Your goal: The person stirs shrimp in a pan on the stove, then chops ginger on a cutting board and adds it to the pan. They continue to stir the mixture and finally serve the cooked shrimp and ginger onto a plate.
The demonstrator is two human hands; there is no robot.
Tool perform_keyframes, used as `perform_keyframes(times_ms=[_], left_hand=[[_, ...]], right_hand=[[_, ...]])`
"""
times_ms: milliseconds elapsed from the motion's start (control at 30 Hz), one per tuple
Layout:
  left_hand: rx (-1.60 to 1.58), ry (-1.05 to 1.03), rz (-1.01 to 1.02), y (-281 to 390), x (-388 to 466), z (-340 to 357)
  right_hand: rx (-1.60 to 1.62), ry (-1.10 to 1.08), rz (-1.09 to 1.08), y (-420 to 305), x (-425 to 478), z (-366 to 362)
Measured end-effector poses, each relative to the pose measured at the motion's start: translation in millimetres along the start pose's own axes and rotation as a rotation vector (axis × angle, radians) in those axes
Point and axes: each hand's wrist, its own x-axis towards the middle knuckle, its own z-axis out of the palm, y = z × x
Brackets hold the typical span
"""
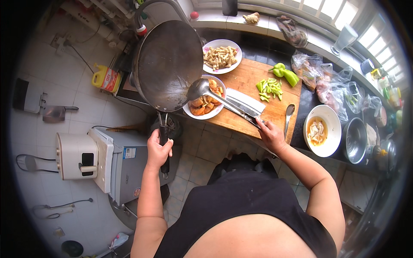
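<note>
My left hand (158, 146) grips the black handle of a wok (171, 61), which is tilted with its inside towards me. In my right hand (272, 137) is the handle of a metal ladle (198, 89). The ladle's bowl is by the wok's rim, above a white bowl (201, 116) of cooked orange-brown food pieces. A cleaver (246, 100) lies on the wooden cutting board (245, 72), partly behind the ladle's handle. Cut green pepper (270, 88) and a larger piece of green pepper (285, 74) rest on the board, as does a metal spoon (289, 113).
A plate (237, 66) of pale cut pieces stands behind the bowl. On the right are a white bowl (337, 132) with food in liquid, a metal basin (355, 140) and plastic bags (332, 84). A faucet (138, 14) arches behind the wok. An air fryer (75, 158) stands left.
</note>
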Motion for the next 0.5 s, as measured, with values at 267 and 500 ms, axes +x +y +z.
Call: perform_keyframes(times_ms=[267,500], left_hand=[[0.032,-0.003,0.014,-2,4,4],[0.079,0.012,0.036,-11,8,4]], right_hand=[[0.071,0.006,0.143,-19,38,32],[0.210,-0.120,0.220,-47,-23,8]])
